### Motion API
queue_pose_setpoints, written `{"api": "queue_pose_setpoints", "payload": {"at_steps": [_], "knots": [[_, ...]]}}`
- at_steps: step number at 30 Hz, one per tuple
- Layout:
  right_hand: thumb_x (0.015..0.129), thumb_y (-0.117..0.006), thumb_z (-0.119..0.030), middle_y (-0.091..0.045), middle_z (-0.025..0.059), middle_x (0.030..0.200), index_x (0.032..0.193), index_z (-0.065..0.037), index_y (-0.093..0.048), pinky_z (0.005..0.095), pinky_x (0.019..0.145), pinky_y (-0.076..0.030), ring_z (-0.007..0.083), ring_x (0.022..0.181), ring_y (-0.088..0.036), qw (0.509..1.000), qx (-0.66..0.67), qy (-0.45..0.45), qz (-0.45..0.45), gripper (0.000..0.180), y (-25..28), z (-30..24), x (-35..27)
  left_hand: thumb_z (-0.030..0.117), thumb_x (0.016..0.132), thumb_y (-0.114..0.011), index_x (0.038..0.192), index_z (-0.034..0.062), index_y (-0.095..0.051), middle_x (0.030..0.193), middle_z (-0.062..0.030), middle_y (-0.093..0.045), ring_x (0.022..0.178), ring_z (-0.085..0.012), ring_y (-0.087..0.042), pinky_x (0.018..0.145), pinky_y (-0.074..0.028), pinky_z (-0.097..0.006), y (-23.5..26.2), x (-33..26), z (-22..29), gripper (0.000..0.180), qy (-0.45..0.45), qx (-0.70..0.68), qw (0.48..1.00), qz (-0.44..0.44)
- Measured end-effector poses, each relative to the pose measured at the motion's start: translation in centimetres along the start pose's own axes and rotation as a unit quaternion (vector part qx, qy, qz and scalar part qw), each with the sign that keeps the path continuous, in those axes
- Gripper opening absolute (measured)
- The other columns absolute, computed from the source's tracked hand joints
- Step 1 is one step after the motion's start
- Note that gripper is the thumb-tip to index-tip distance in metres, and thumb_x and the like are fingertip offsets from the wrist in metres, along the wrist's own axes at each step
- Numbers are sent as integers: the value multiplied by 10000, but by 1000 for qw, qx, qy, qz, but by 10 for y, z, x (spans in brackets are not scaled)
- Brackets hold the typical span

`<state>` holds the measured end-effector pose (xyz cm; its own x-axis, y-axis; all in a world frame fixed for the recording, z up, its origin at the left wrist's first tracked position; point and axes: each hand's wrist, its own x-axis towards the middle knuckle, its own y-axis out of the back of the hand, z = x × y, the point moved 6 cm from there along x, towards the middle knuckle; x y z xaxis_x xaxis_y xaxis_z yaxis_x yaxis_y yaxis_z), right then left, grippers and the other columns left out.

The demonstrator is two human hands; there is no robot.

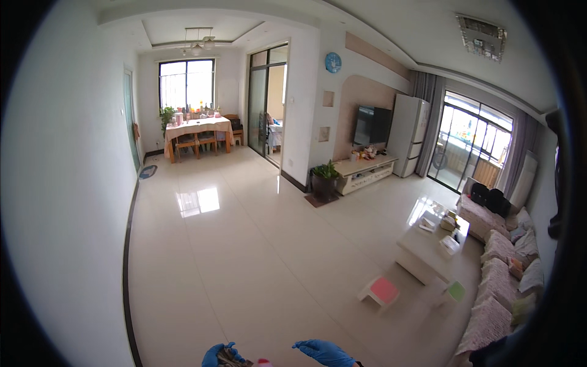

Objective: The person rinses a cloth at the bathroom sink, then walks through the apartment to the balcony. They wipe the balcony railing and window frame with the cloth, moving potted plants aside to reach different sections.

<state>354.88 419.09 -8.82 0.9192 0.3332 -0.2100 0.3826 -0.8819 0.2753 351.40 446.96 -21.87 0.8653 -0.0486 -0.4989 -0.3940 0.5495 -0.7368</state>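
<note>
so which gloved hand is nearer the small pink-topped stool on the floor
Right. The right hand in its blue glove is below-left of the small pink-topped stool; the left hand, holding a dark object, is farther left.

A glossy pale tiled floor (244,257) is carrying the furniture: a low white coffee table (428,248), a small pink-topped stool (380,291) and a green-topped stool (452,291) just beside it, a potted plant (324,179) on a dark mat, and a dining table (197,129) standing far back.

Gloved left hand (215,356) curled (fingers bent); right hand (323,352) spread.
</note>
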Motion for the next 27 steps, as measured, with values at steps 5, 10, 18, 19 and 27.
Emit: {"api": "queue_pose_setpoints", "payload": {"at_steps": [5, 10, 18, 19, 27], "knots": [[934, -518, -303, -650, 176, 1117, 1123, -2, -636, 366, 930, -454, 291, 1062, -599, 996, -24, 72, -49, 375, 0, -76, 161, 403, 940, -411, 827, 89, -547, 726, -131, -606, 739, -410, -648, 640, -535, -577, -34, 65, 111, 360, -86, 128, 988, 10], [926, -509, -324, -634, 183, 1152, 1144, -12, -631, 379, 953, -441, 313, 1096, -580, 965, -103, 167, -173, 400, -22, -134, 302, 344, 943, -403, 774, 120, -549, 661, -67, -571, 620, -301, -580, 611, -516, -530, -8, 171, 186, 317, -49, -109, 985, 125], [924, -505, -304, -642, 177, 1135, 1138, -26, -638, 381, 953, -442, 309, 1095, -582, 986, -132, 73, -78, 375, 15, -144, 522, 357, 939, -371, 694, 117, -510, 632, -116, -555, 566, -365, -568, 560, -515, -563, -27, 367, 352, 370, -112, 75, 982, 130], [923, -508, -304, -644, 177, 1130, 1136, -27, -639, 380, 952, -443, 308, 1093, -584, 988, -133, 40, -64, 373, 29, -144, 545, 367, 936, -366, 703, 119, -518, 634, -118, -559, 576, -375, -577, 537, -513, -569, -48, 393, 376, 373, -136, 186, 966, 115], [917, -521, -312, -656, 158, 1108, 1105, -27, -653, 369, 928, -455, 292, 1059, -603, 996, -75, -32, 34, 366, 80, -151, 729, 428, 925, -420, 775, 121, -566, 673, -112, -594, 695, -403, -629, 558, -510, -572, -190, 636, 464, 371, 68, 35, 997, 2]]}}
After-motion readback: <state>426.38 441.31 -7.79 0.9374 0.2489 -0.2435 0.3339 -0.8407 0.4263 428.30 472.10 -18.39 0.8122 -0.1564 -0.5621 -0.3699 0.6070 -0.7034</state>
